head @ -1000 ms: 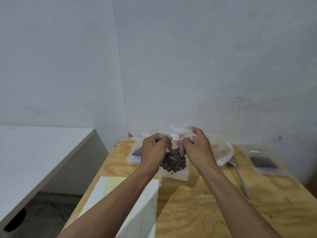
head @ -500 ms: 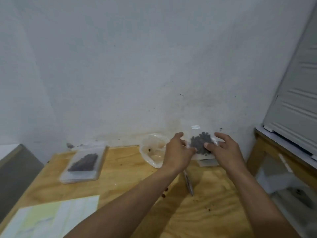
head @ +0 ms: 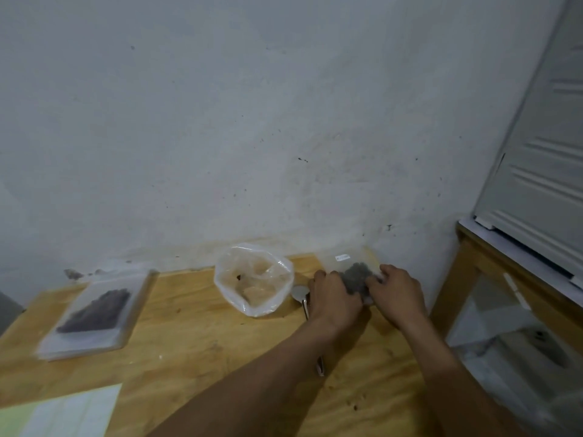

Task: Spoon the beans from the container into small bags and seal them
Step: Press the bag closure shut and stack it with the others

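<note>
A small clear bag of dark beans point(head: 356, 276) lies low at the back right corner of the wooden table point(head: 195, 342), against the wall. My left hand point(head: 334, 296) grips its left side and my right hand point(head: 398, 291) grips its right side, fingers curled over the edges. A crumpled clear plastic container bag point(head: 255, 279) stands open just left of my hands, almost without beans. A metal spoon point(head: 300, 293) lies between that bag and my left hand, its handle partly hidden under my left arm.
A stack of flat clear bags with dark beans on top point(head: 91, 313) lies at the table's left. A pale sheet of paper point(head: 63, 411) sits at the front left. A second wooden bench with a white panel point(head: 536, 171) stands to the right.
My head has turned right. Both hands carried the filled small bag from the middle of the table to the back right corner and lowered it onto the wood.
</note>
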`<state>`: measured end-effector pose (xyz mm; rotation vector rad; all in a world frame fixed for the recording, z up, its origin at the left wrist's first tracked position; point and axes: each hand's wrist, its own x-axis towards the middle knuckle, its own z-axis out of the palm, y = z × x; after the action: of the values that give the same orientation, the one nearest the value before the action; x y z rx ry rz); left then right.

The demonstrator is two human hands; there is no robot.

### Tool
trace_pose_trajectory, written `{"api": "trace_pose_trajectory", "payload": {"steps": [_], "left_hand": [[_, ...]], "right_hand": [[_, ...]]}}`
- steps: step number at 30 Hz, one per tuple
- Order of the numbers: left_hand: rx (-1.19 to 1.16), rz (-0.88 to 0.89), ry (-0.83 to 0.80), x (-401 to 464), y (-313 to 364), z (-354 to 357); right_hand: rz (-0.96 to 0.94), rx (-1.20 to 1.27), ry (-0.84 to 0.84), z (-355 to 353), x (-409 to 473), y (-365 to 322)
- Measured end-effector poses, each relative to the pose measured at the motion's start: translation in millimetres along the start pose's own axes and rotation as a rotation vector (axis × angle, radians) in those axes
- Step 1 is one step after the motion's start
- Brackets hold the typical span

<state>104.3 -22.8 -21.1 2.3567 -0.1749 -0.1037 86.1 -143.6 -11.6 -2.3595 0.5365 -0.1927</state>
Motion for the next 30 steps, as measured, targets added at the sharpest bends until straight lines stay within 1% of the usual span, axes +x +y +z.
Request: {"api": "trace_pose_trajectory", "payload": {"steps": [5, 12, 16, 19, 22, 25, 27, 29, 30], "left_hand": [[-0.081, -0.024, 0.031, 6.9, -6.4, -2.6], [-0.055, -0.029, -0.052, 6.9, -1.2, -9.0], [-0.073, -0.014, -0.042, -0.2, 8.2, -24.9], [-0.149, 0.057, 0.04, -11.9, 15.9, -51.3], [-0.265, 0.142, 0.152, -26.5, 15.4, -94.0], [-0.463, 0.191, 0.301, -37.2, 0.2, -147.8], [-0.549, 0.175, 0.419, -41.6, -20.2, -183.7], [-0.492, 0.121, 0.513, -48.7, -50.1, -218.8], [-0.403, 0.075, 0.54, -52.7, -70.0, -234.5]], "right_hand": [[0.015, 0.033, -0.006, 6.0, 0.7, -4.5], [0.04, 0.031, -0.039, 3.4, -5.3, -12.3], [-0.021, 0.018, 0.034, -6.5, -11.9, -23.5], [-0.092, 0.063, 0.088, -16.2, -18.9, -49.3], [-0.194, 0.095, 0.133, -19.5, -31.8, -85.1], [-0.327, 0.143, 0.172, -15.6, -53.2, -128.0], [-0.423, 0.202, 0.182, -5.3, -72.1, -158.7], [-0.509, 0.239, 0.146, 15.9, -91.3, -186.2], [-0.539, 0.233, 0.097, 30.2, -101.0, -198.5]]}}
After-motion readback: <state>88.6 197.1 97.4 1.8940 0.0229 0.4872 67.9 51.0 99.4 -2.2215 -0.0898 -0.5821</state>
